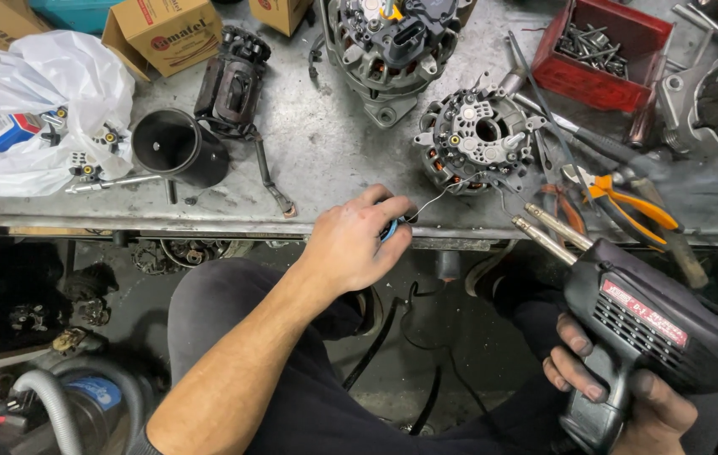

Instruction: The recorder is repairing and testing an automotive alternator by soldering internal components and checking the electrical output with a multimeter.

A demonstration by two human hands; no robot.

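At far left of the surface [317,160]: white plastic bag [39,93] w/ small parts, cardboard boxes [169,34] behind it. Next, black cup-shaped housing [175,145] lying on its side, mouth toward camera, w/ a dark motor part [232,84] behind.

Centre, at the surface front edge: left hand [354,244], grip closed on a small blue spool [390,229]. Thin solder wire [431,202] runs from the spool up and to the right toward the round stator/rectifier assy [477,139], which lies up-right of this hand, near it. Wire end looks to reach the assy's lower edge; contact can't be confirmed. A larger alternator body [388,42] sits behind.

Right, below surface level: right hand [620,392], grip wrapped fully round the handle of a black soldering gun [653,324]. Gun long axis runs diagonal, twin tips [536,221] pointing up-left, just beside the assy's lower right. Left hand is the nearer to the assy.

Open room: bare strip betw. housing and assy; right side crowded by orange-handled pliers [628,206], loose tools and red parts bin [603,50].
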